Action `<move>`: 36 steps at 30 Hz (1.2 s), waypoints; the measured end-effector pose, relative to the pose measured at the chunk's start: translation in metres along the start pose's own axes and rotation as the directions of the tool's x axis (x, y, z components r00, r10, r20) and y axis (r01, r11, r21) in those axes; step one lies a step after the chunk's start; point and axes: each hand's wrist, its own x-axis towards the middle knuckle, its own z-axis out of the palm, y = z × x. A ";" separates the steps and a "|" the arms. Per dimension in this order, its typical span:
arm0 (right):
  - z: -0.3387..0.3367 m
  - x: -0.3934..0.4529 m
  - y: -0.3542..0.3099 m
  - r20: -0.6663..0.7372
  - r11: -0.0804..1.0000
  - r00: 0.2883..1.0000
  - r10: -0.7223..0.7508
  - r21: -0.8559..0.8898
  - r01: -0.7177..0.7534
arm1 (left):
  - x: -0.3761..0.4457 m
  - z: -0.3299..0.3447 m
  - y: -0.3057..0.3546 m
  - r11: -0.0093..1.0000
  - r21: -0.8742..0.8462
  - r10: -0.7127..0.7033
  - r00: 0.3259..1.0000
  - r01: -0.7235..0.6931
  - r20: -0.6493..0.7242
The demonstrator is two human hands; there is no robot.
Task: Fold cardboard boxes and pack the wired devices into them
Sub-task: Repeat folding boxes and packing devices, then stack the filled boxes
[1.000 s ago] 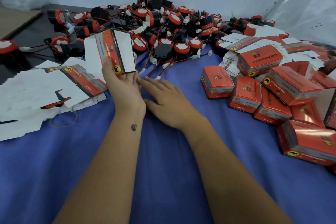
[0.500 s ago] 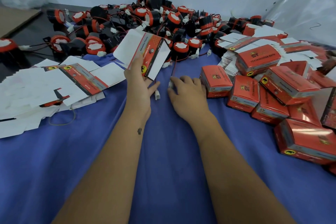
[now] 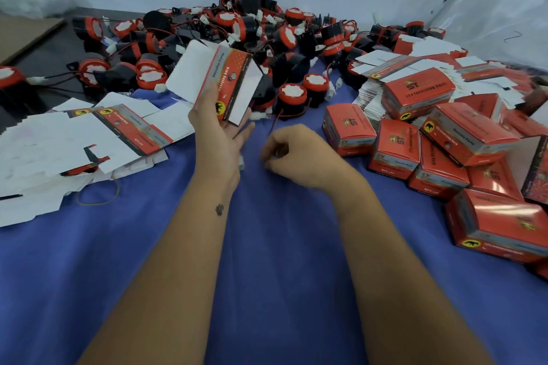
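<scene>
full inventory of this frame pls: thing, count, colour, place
flat box blank: one, white and red, held up at centre
flat blanks stack: many, white with red print, left
wired devices: a large pile, black and red, rear centre
folded boxes: many, red, right
rubber band: one, yellowish, left on the cloth
blue cloth: one, covers the table
left hand: grip on the flat box blank
right hand: fingers curled, low on the cloth; whether they pinch a wire is unclear
</scene>
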 end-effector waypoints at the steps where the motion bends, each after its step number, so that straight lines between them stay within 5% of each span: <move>1: -0.007 -0.005 -0.004 0.116 0.993 0.993 -0.022 0.118 0.008 | 0.000 0.000 0.000 0.999 -0.023 0.022 1.000 -0.022 0.014; 4: -0.023 -0.018 -0.014 0.415 0.924 0.902 -0.116 0.379 -0.055 | 0.001 0.001 0.001 0.999 -0.025 0.042 0.999 -0.042 0.034; 6: -0.027 -0.021 -0.016 0.463 0.885 0.876 -0.134 0.454 -0.104 | 0.001 0.000 -0.001 0.999 -0.004 0.042 0.998 -0.042 0.046; 10: -0.031 -0.018 -0.004 0.192 0.920 0.977 0.093 0.358 -0.158 | -0.001 0.005 -0.003 0.988 0.121 0.081 0.990 -0.095 0.117; 14: -0.025 -0.013 0.014 -0.020 0.964 0.964 0.266 0.032 -0.265 | -0.004 0.007 -0.006 0.933 0.327 0.092 0.979 -0.148 0.182; 16: -0.019 -0.009 0.016 -0.118 0.956 0.949 0.292 0.015 -0.293 | -0.006 0.007 -0.005 0.915 0.367 0.105 0.978 -0.166 0.180; 19: -0.007 -0.004 0.009 -0.138 0.925 0.932 0.335 0.234 -0.298 | -0.006 0.007 -0.005 0.917 0.356 0.125 0.977 -0.181 0.173; 24: 0.024 0.003 -0.003 -0.402 0.959 0.889 0.220 -0.079 -0.273 | -0.016 0.009 -0.006 0.922 0.330 0.161 0.975 -0.204 0.154; 26: 0.027 0.007 -0.001 -0.464 0.966 0.854 0.236 0.016 -0.258 | -0.021 0.011 -0.005 0.941 0.228 0.221 0.964 -0.251 0.148; 30: 0.018 0.008 0.006 -0.454 0.840 0.815 0.361 0.538 -0.073 | -0.031 0.019 0.004 0.946 -0.004 0.317 0.924 -0.324 0.212; 33: 0.014 0.008 0.008 -0.418 0.679 0.810 0.411 0.733 0.033 | -0.040 0.025 0.008 0.962 -0.232 0.211 0.929 -0.143 0.305; 36: 0.009 0.004 0.006 -0.539 0.721 0.782 0.314 0.671 0.173 | -0.043 0.024 0.007 0.975 -0.207 0.012 0.911 0.080 0.411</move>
